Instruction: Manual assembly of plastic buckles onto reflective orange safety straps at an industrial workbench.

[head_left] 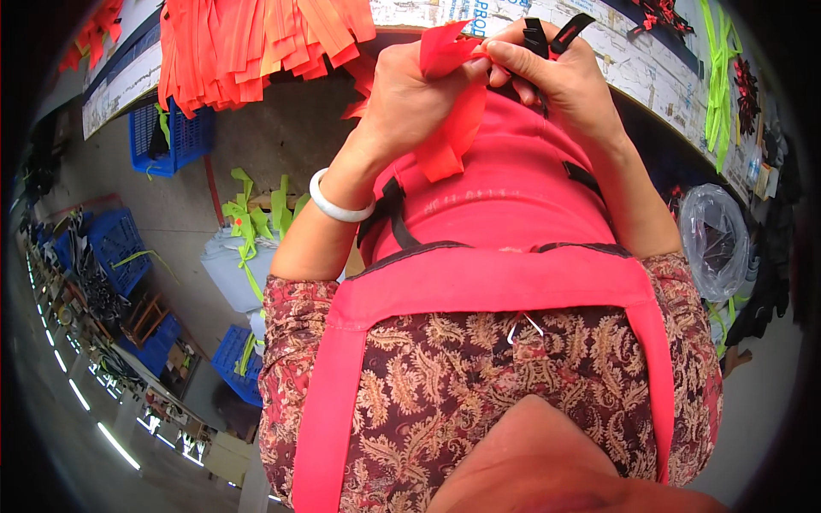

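Observation:
Both my hands meet in front of my chest, near the table edge. In my left hand, fingers closed, is a bright orange-red fabric strip; one end sticks up above the fingers and the other hangs over my apron. My right hand pinches with thumb and fingertips where the strip meets it. A short black strap with a bit of red pokes out between its fingers. Exactly how strap and strip join is hidden by the fingertips.
A thick pile of orange-red strips hangs over the table edge. Black-and-red pieces and lime-green strips lie on the right. Blue crates stand on the floor at left. A clear plastic bag hangs at right.

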Available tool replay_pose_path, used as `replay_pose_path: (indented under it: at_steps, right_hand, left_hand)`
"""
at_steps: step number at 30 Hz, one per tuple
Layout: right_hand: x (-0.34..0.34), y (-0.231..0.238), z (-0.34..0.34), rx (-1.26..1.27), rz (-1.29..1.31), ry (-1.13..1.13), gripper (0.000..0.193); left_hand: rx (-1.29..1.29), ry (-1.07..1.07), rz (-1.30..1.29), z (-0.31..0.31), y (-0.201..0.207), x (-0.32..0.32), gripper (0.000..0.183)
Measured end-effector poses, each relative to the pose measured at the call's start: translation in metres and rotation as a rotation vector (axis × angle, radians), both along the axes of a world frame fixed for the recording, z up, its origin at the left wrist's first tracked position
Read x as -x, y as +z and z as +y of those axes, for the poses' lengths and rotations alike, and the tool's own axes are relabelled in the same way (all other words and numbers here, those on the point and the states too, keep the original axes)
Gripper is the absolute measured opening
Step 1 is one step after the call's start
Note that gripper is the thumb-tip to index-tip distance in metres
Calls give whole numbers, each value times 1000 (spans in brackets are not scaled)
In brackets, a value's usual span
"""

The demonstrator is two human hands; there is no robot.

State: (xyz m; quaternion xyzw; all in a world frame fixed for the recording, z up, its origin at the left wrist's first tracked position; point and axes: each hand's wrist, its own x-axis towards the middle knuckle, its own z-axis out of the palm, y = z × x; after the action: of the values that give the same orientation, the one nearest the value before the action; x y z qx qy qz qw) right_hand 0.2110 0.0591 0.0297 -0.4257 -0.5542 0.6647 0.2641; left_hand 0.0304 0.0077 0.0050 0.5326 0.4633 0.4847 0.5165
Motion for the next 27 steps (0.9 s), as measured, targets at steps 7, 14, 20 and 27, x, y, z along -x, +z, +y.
replay_pose_path:
  at_steps: [7,14,20,27]
  right_hand:
    - [4,0,1,107,34,11,20]
    - [-17,-24,10,74,61,-151,26]
    - [0,-13,3,204,213,-31,23]
    - [10,3,-3,-182,138,-39,14]
  left_hand:
    - [-55,8,-74,3,-8,1,15]
    - [-96,84,-142,2,-7,14,13]
    - [-26,50,-179,5,8,17,16]
    - [177,23,-294,2,11,27,14]
